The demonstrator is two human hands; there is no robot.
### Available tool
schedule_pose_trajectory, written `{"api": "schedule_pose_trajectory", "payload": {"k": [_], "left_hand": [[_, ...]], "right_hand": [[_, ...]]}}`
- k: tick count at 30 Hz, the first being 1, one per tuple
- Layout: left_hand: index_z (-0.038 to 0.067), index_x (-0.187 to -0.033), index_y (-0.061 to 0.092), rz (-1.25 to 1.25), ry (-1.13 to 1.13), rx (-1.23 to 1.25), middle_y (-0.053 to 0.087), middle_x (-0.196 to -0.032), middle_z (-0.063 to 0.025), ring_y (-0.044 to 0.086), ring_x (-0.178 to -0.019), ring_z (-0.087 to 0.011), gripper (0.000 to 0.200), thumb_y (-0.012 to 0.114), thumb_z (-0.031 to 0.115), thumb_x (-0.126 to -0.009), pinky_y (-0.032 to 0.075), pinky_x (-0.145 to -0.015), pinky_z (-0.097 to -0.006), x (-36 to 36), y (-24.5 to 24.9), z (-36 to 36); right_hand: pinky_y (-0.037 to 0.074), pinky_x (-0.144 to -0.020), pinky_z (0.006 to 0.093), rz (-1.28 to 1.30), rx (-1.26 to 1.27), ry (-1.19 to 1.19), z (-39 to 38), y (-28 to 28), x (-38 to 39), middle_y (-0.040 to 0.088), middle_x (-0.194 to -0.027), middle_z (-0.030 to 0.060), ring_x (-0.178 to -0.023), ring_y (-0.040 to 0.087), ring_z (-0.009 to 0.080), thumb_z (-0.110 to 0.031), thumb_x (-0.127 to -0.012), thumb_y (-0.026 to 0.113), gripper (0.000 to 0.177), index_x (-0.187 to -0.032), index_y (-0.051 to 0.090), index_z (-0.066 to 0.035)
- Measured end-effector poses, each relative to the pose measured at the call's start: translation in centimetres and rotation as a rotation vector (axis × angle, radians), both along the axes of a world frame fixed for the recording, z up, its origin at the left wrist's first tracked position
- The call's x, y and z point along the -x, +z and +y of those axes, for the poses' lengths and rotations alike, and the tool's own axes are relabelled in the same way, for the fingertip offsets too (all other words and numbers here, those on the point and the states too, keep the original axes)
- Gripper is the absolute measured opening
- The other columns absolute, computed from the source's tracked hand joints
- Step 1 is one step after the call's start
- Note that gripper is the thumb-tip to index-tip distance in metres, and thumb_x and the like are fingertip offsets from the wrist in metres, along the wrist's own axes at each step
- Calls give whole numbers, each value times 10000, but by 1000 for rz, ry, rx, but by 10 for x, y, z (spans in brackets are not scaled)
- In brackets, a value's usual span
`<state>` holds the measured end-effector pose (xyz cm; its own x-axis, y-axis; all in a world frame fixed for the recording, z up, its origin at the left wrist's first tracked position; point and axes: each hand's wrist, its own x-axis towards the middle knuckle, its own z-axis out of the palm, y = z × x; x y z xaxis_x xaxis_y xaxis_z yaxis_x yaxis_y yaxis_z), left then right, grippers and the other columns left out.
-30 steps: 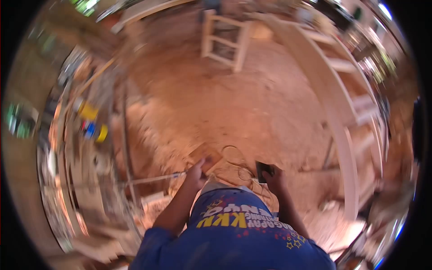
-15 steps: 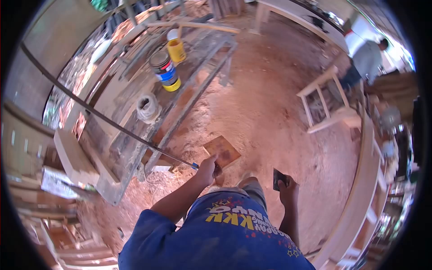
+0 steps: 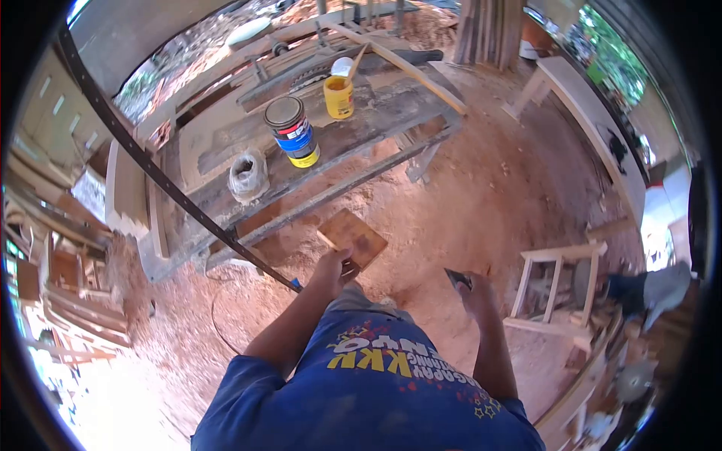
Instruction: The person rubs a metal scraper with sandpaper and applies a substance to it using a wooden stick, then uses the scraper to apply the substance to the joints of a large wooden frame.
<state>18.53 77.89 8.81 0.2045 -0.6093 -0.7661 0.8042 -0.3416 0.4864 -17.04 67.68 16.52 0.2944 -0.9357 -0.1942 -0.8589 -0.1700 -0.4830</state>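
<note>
One bare left hand (image 3: 333, 273) has its fingers closed on the near edge of a flat, brown, square wooden board (image 3: 349, 231), held over the reddish dirt floor (image 3: 429, 225). The bare right hand (image 3: 477, 295) has its fingers bent around a thin, dark, flat tool (image 3: 455, 278), apart from the board.

You wear a blue T-shirt (image 3: 353, 425) with plain, short sleeves (image 3: 241, 395) in the same blue. Across its front run bold yellow and white letters (image 3: 372, 361), small red splotches (image 3: 411, 386) and yellow star outlines (image 3: 487, 408); greyish cloth (image 3: 359, 298) shows beyond the hem
</note>
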Motion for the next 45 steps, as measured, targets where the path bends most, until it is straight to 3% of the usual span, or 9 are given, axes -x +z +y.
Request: {"api": "schedule_pose_trajectory", "payload": {"k": [3, 12, 22, 25, 28, 30, 36, 40, 45], "left_hand": [[110, -1110, 611, -41, 57, 70, 644, -978, -30, 643, -882, -182, 172, 672, 243, -1018, 559, -804, -341, 8, 27, -31], [106, -1168, 590, 104, 144, 74, 655, -1074, -30, 645, -969, -165, 177, 650, 204, -1033, 543, -822, -325, -36, -26, -152], [194, -1203, 588, 141, 410, 88, 630, -1079, 8, 629, -929, -141, 195, 673, 255, -1038, 542, -760, -295, -97, -30, -321], [186, -1225, 577, 138, 524, 79, 618, -1122, -9, 636, -1010, -184, 214, 672, 228, -1038, 556, -780, -308, -106, -52, -340], [160, -1227, 572, 95, 643, 54, 626, -1141, -22, 648, -1005, -182, 227, 668, 252, -1043, 567, -799, -303, -113, -79, -353], [151, -1211, 579, 33, 694, 69, 643, -1105, -18, 652, -973, -161, 233, 668, 289, -1045, 564, -777, -281, -112, -107, -354], [43, -1013, 656, -204, 565, -152, 709, -824, -52, 652, -639, -111, 331, 734, 365, -999, 559, -574, -250, -113, -80, -367], [36, -923, 681, -353, 365, -371, 708, -778, -59, 633, -614, -104, 375, 783, 395, -957, 531, -553, -252, -102, -71, -367], [11, -961, 712, -622, 167, -260, 727, -843, -62, 669, -735, -124, 293, 811, 285, -925, 538, -664, -287, -105, -64, -352]], "right_hand": [[538, -925, 490, -51, -25, 23, -75, 21, -17, 731, -1103, 249, -1053, 697, 432, -210, -932, 713, 287, -1163, 723, -41], [539, -903, 486, -79, -126, 202, -192, -13, -119, 740, -1037, 237, -1007, 709, 424, -211, -921, 710, 285, -1127, 717, -15], [562, -852, 395, -294, -229, 173, -331, -9, -169, 744, -960, 153, -941, 728, 291, -98, -845, 774, 376, -1191, 693, 24], [531, -991, 444, -335, -65, 238, -397, 4, -197, 673, -1236, 193, -1097, 680, 364, -130, -832, 813, 406, -1190, 693, 18], [538, -963, 375, -259, 195, 490, -474, 17, -220, 632, -1320, 189, -1100, 684, 283, -116, -851, 793, 523, -1320, 621, 38], [495, -1044, 415, -143, 262, 501, -518, 27, -236, 569, -1405, 200, -1230, 609, 351, -177, -840, 819, 511, -1266, 649, 49], [473, -1064, 424, -104, -34, 498, -620, -16, -247, 590, -1396, 220, -1245, 612, 353, -310, -854, 829, 557, -1223, 661, 71], [503, -969, 401, 2, -466, 368, -639, -11, -259, 712, -1170, 178, -1098, 677, 285, -334, -881, 813, 539, -1222, 669, 58], [532, -867, 391, -104, -374, 223, -676, -22, -239, 750, -1051, 109, -956, 704, 234, -283, -891, 798, 437, -1186, 702, 24]]}}
